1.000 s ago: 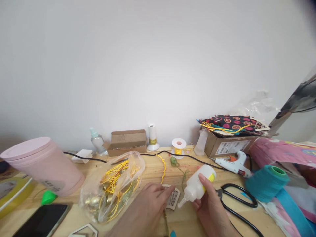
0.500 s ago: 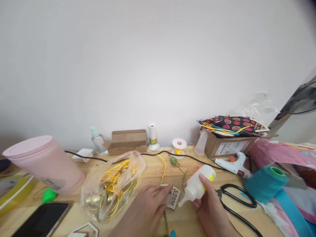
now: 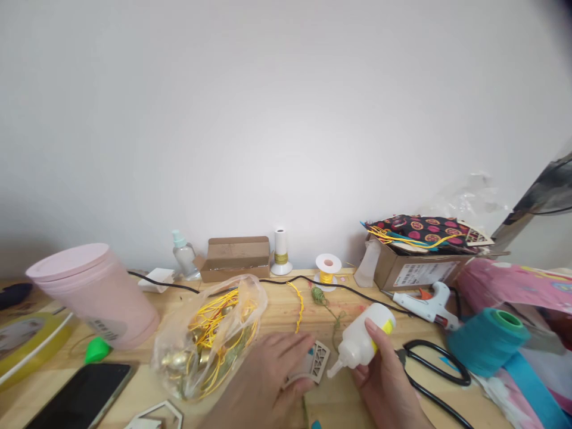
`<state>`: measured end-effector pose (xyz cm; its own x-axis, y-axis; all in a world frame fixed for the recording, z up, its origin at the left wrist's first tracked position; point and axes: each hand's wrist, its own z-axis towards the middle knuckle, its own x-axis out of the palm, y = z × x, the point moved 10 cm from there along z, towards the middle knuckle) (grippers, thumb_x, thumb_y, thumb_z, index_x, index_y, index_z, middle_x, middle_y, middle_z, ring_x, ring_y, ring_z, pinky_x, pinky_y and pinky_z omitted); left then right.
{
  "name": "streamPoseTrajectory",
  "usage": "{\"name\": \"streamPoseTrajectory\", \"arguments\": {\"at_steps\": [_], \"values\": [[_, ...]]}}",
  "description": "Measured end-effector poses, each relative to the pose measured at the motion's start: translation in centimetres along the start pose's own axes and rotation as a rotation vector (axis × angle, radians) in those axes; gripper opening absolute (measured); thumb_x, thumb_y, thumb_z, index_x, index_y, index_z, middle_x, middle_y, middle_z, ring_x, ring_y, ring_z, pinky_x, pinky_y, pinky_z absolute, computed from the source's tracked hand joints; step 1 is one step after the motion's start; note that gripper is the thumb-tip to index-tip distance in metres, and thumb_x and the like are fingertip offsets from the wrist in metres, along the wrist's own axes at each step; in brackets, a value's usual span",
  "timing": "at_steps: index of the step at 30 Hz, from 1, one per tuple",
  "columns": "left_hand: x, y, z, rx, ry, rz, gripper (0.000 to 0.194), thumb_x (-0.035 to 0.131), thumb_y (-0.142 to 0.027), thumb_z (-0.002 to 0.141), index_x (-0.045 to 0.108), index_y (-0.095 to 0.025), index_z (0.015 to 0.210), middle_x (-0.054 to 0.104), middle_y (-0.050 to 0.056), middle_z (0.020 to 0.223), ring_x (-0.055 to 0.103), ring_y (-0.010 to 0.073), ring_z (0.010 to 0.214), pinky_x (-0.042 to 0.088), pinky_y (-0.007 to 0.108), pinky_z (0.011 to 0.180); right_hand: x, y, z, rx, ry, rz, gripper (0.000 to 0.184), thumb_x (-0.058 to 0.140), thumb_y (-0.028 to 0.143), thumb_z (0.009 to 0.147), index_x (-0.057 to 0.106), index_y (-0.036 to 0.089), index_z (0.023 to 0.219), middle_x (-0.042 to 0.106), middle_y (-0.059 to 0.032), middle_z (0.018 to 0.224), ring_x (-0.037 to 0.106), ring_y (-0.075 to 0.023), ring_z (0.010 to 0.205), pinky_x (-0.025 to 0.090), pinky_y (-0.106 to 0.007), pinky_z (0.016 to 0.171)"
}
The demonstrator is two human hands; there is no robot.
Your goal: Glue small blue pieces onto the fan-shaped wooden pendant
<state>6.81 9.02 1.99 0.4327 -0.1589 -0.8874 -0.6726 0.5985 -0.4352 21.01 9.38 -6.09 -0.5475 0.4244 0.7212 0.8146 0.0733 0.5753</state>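
My right hand (image 3: 382,378) grips a white squeeze bottle (image 3: 361,336) with a yellow label, thumb on top. The bottle is tilted, its narrow nozzle pointing down and left, just beside a flat wooden piece (image 3: 320,360) with a cut-out lattice pattern. My left hand (image 3: 274,372) grips that piece between thumb and fingers, hiding its left part. A yellow braided cord (image 3: 300,304) lies beyond the piece, and a green cord bundle (image 3: 318,295) trails a strand towards it.
Left of my hands lies a clear plastic bag (image 3: 257,292) of yellow cords and gold bells. A phone (image 3: 83,396) and pink cup (image 3: 116,304) are farther left. Scissors (image 3: 440,363), a glue gun (image 3: 429,304) and a teal thread cone (image 3: 485,342) lie right. Behind runs a black cable (image 3: 353,287).
The whole view has shifted slightly, so things appear a little farther right. My left fingers have moved a bit over the wooden piece; my right hand keeps the bottle tilted beside it.
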Motion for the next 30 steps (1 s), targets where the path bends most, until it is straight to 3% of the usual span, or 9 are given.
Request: {"name": "streamPoseTrajectory", "arguments": {"at_steps": [2, 4, 7, 10, 15, 18, 20, 24, 30], "values": [[-2.4, 1.7, -0.6, -0.118, -0.153, -0.095, 0.032, 0.049, -0.033, 0.087, 0.057, -0.023, 0.116, 0.062, 0.005, 0.12, 0.056, 0.0234, 0.11, 0.045, 0.04, 0.094, 0.1, 0.0, -0.1, 0.011, -0.001, -0.001, 0.036, 0.081, 0.03, 0.06, 0.059, 0.016, 0.086, 0.069, 0.0015, 0.065, 0.06, -0.01, 0.052, 0.048, -0.013, 0.039], [-3.9, 3.2, -1.4, -0.208, -0.222, -0.191, 0.023, 0.046, -0.036, 0.088, 0.065, -0.027, 0.097, 0.07, -0.001, 0.098, 0.063, 0.0179, 0.093, 0.049, 0.029, 0.083, 0.3, 0.2, -0.1, 0.013, 0.023, 0.003, 0.034, 0.08, 0.029, 0.062, 0.059, 0.016, 0.084, 0.068, 0.0029, 0.063, 0.054, -0.007, 0.043, 0.043, -0.012, 0.034], [-4.8, 5.4, -2.7, -0.361, -0.226, -0.198, 0.024, 0.046, -0.037, 0.087, 0.065, -0.025, 0.078, 0.069, -0.004, 0.076, 0.064, 0.0154, 0.077, 0.048, 0.024, 0.07, 0.5, 0.0, 0.0, 0.039, 0.043, 0.028, 0.031, 0.081, 0.029, 0.06, 0.058, 0.017, 0.078, 0.067, 0.0042, 0.06, 0.044, -0.0037, 0.033, 0.038, -0.012, 0.029], [-4.3, 6.5, -3.3, -0.444, -0.174, -0.136, 0.021, 0.053, -0.033, 0.083, 0.064, -0.022, 0.069, 0.069, -0.003, 0.072, 0.063, 0.0162, 0.072, 0.046, 0.025, 0.068, 1.0, -0.5, -0.1, 0.068, 0.015, 0.079, 0.031, 0.082, 0.029, 0.057, 0.058, 0.019, 0.074, 0.064, 0.0058, 0.054, 0.042, -0.004, 0.03, 0.037, -0.013, 0.028], [-3.2, 6.2, -2.2, -0.412, -0.12, -0.055, 0.026, 0.049, -0.031, 0.085, 0.063, -0.019, 0.067, 0.065, 0.001, 0.069, 0.06, 0.0181, 0.07, 0.044, 0.027, 0.065, 4.0, -2.0, -0.5, 0.158, 0.026, 0.057, 0.031, 0.081, 0.029, 0.056, 0.058, 0.019, 0.073, 0.062, 0.0064, 0.051, 0.042, -0.0041, 0.03, 0.037, -0.013, 0.03], [-2.5, 5.2, -1.1, -0.32, -0.069, -0.012, 0.029, 0.04, -0.023, 0.09, 0.065, -0.019, 0.076, 0.065, 0.003, 0.079, 0.059, 0.0188, 0.081, 0.043, 0.029, 0.073, 6.1, -2.0, 0.0, 0.108, 0.129, -0.011, 0.031, 0.081, 0.031, 0.058, 0.06, 0.017, 0.076, 0.065, 0.0047, 0.056, 0.048, -0.0056, 0.036, 0.04, -0.014, 0.033], [-1.9, 4.7, -0.6, -0.271, -0.026, 0.004, 0.023, 0.043, -0.02, 0.089, 0.065, -0.02, 0.084, 0.064, 0.003, 0.087, 0.058, 0.0178, 0.087, 0.042, 0.029, 0.078, 6.8, -1.9, 0.5, 0.056, 0.19, -0.049, 0.03, 0.08, 0.031, 0.061, 0.06, 0.016, 0.078, 0.066, 0.0031, 0.06, 0.053, -0.0076, 0.042, 0.043, -0.014, 0.036], [-1.1, 4.4, 0.1, -0.249, 0.061, 0.056, 0.011, 0.057, -0.017, 0.079, 0.068, -0.02, 0.082, 0.06, 0.003, 0.09, 0.057, 0.0197, 0.089, 0.042, 0.03, 0.077, 6.4, -2.4, 1.3, 0.042, 0.215, -0.067, 0.027, 0.078, 0.031, 0.065, 0.06, 0.016, 0.077, 0.066, 0.0027, 0.06, 0.056, -0.0096, 0.047, 0.046, -0.016, 0.04], [-1.2, 4.2, 1.9, -0.297, 0.173, 0.134, 0.014, 0.059, -0.011, 0.069, 0.069, -0.02, 0.072, 0.062, 0.003, 0.08, 0.059, 0.0207, 0.081, 0.042, 0.029, 0.067, 5.3, -2.5, 1.6, 0.045, 0.175, -0.045, 0.033, 0.079, 0.033, 0.063, 0.056, 0.017, 0.08, 0.067, 0.0036, 0.063, 0.056, -0.0087, 0.048, 0.045, -0.014, 0.039]]}}
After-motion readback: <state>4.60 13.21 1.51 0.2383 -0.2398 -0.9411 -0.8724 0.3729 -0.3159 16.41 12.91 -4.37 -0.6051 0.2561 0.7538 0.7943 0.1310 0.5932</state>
